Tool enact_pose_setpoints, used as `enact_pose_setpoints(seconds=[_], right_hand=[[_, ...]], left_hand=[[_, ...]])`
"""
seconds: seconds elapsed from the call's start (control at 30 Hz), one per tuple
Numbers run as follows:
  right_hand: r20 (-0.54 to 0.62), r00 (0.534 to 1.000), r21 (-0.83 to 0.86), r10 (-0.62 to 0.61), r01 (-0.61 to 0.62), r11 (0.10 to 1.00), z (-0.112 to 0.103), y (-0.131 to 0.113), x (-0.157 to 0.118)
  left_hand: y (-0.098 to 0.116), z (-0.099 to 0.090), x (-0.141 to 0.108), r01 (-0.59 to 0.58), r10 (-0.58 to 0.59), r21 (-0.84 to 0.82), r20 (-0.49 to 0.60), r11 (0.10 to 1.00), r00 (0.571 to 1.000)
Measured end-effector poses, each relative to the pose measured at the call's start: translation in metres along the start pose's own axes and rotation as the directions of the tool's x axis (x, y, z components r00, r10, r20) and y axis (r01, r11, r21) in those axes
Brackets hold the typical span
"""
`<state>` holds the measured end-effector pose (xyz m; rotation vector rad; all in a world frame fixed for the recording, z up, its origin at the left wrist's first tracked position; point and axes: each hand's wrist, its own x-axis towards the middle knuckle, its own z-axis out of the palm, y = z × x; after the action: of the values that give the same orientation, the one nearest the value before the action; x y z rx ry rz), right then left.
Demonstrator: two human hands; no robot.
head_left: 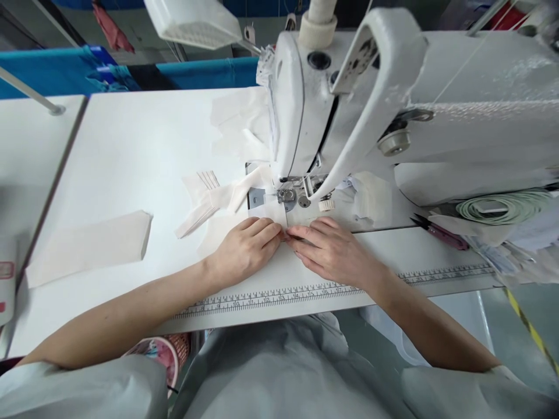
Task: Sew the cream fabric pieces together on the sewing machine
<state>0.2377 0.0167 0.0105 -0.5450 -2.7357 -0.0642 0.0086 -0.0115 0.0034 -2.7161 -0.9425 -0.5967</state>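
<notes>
White cloth point(271, 212), one small piece, on the table point(140, 139): its far part at the presser foot point(286, 196) of a white sewing machine point(288, 110), its near edge just short of the ruler strip point(271, 299).

Left hand point(244, 250), one: narrow, fingertips gathered on that near edge, seemingly pinching it. Right hand point(334, 250), one: fingers loosely curled, tips almost meeting the left's; thumb hidden, so I cannot tell whether it grips or only steadies.

Left of the needle: pale strips point(198, 214), overlapping, some with fine dark lines. Farther left: a flat pale panel point(87, 247), lying apart, out of both hands' reach as they rest. Behind: thin pale pieces point(240, 128), layered. Right: dark-bladed snips point(449, 235); pale green cord point(519, 203), coiled.

Progress, by my judgement: midway on this piece, cloth placed at the foot, edge not yet released. Stitching: too small to make out. Flat panel: apparently unworked.
</notes>
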Motion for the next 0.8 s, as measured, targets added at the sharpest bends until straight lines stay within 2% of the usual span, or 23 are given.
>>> enact_pose_setpoints(seconds=[0.47,0.67,0.8], right_hand=[[0.041,0.999,0.018,0.028,-0.028,0.999,0.000,0.000,0.002],[0.024,0.998,-0.013,0.054,-0.053,0.998,0.001,0.001,0.005],[0.052,0.996,-0.055,0.074,-0.071,0.996,0.001,0.002,0.009]], left_hand=[[-0.003,-0.001,0.001,-0.010,0.010,-0.013,-0.021,1.000,1.000],[-0.007,0.001,0.003,0.013,-0.013,0.009,-0.008,1.000,1.000],[-0.012,0.004,0.004,0.029,-0.029,0.012,-0.011,0.999,1.000]])
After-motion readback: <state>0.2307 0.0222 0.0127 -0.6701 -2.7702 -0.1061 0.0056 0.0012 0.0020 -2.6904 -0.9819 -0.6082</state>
